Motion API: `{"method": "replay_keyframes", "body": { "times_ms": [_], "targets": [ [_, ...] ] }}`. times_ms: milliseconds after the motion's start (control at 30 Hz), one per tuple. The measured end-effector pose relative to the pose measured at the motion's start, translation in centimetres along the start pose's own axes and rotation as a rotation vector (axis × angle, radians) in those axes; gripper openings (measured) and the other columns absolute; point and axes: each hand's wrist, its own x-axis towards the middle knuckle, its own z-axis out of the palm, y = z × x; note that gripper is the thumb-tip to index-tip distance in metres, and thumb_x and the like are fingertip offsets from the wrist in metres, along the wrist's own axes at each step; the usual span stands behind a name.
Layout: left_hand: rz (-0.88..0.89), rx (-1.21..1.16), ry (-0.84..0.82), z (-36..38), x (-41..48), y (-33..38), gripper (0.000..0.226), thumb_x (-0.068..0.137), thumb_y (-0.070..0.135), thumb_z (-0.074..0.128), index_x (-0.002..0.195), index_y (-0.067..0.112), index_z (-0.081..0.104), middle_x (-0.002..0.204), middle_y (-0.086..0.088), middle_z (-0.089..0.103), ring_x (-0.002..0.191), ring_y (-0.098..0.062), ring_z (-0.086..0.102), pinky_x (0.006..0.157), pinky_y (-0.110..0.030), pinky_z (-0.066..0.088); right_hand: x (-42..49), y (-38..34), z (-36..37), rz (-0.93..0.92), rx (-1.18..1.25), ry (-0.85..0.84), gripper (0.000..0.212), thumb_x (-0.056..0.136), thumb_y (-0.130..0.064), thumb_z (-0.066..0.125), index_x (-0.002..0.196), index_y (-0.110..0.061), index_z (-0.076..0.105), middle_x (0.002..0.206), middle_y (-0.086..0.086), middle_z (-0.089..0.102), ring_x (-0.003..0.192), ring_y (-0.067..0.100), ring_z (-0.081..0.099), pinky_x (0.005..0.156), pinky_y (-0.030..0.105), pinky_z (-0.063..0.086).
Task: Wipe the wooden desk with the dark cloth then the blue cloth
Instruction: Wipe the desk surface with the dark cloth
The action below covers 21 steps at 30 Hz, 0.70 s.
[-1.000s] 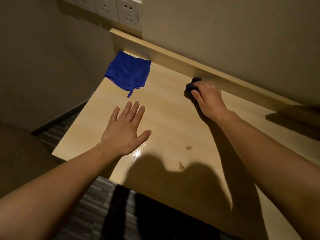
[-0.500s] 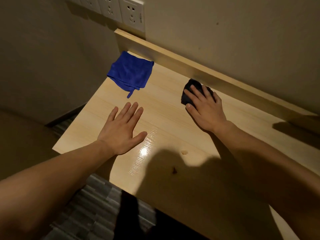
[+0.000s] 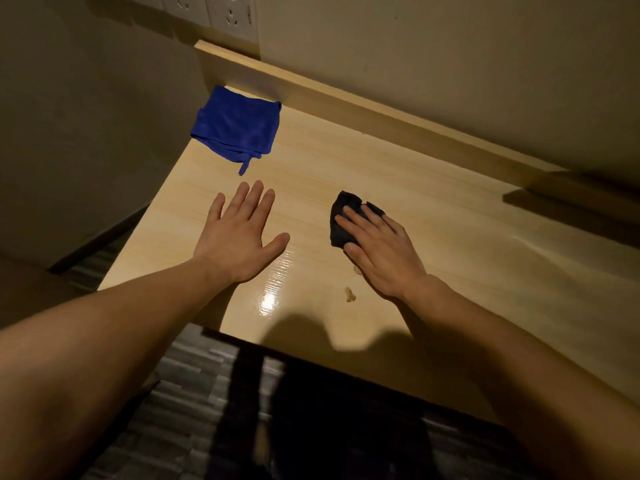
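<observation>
My right hand (image 3: 381,252) presses flat on the small dark cloth (image 3: 341,216), which lies bunched on the light wooden desk (image 3: 433,220) near its middle; my fingers cover the cloth's right part. My left hand (image 3: 239,233) rests palm down on the desk with fingers spread, holding nothing. The blue cloth (image 3: 237,128) lies loosely folded at the desk's far left corner, just beyond my left fingertips and apart from them.
A raised wooden ledge (image 3: 381,109) runs along the desk's back against the wall. White wall sockets (image 3: 230,13) sit above the corner. Two small stains (image 3: 349,294) mark the desk near my right wrist. Dark floor lies below the front edge.
My right hand has dragged the dark cloth from the back ledge toward me, to the desk's middle. My left hand has stayed flat in place.
</observation>
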Motion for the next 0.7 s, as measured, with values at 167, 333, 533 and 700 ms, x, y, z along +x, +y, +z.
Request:
{"method": "replay_keyframes", "body": {
  "times_ms": [167, 333, 533, 700],
  "targets": [
    [0.012, -0.003, 0.018, 0.2, 0.0, -0.2, 0.091, 0.1, 0.08, 0.007, 0.172, 0.026, -0.004, 0.18, -0.001, -0.009, 0.166, -0.022, -0.012, 0.132, -0.054, -0.003, -3.5, -3.5, 0.9, 0.015, 0.062, 0.0, 0.052, 0.111, -0.05, 0.022, 0.162, -0.038, 0.026, 0.171, -0.014, 0.019, 0.159, 0.01, 0.007, 0.124, 0.036, 0.009],
    [0.023, 0.003, 0.033, 0.3, 0.0, -0.2, 0.091, 0.1, 0.079, 0.007, 0.172, 0.024, -0.001, 0.181, -0.003, -0.006, 0.166, -0.024, -0.008, 0.132, -0.056, -0.001, -6.8, -7.1, 1.9, 0.016, 0.096, -0.012, 0.053, 0.111, -0.051, 0.021, 0.162, -0.039, 0.027, 0.171, -0.016, 0.018, 0.159, 0.008, 0.004, 0.126, 0.036, 0.007],
    [0.035, -0.013, 0.03, 0.2, 0.0, -0.2, 0.092, 0.1, 0.079, 0.009, 0.172, 0.023, -0.001, 0.181, -0.004, -0.006, 0.166, -0.026, -0.008, 0.131, -0.057, -0.002, -9.7, -10.2, 3.3, -0.001, 0.146, 0.004, 0.05, 0.111, -0.047, 0.029, 0.16, -0.039, 0.032, 0.169, -0.016, 0.023, 0.159, 0.009, 0.01, 0.12, 0.03, 0.009],
    [0.034, -0.025, -0.037, -0.4, 0.3, -0.2, 0.091, 0.102, 0.077, 0.019, 0.172, 0.022, 0.001, 0.181, -0.006, -0.006, 0.166, -0.028, -0.008, 0.131, -0.058, -0.001, -11.6, -12.3, 4.5, -0.022, 0.235, 0.072, 0.047, 0.109, -0.045, 0.035, 0.152, -0.033, 0.049, 0.163, -0.012, 0.039, 0.154, 0.014, 0.029, 0.11, 0.034, 0.027]
  ]
}}
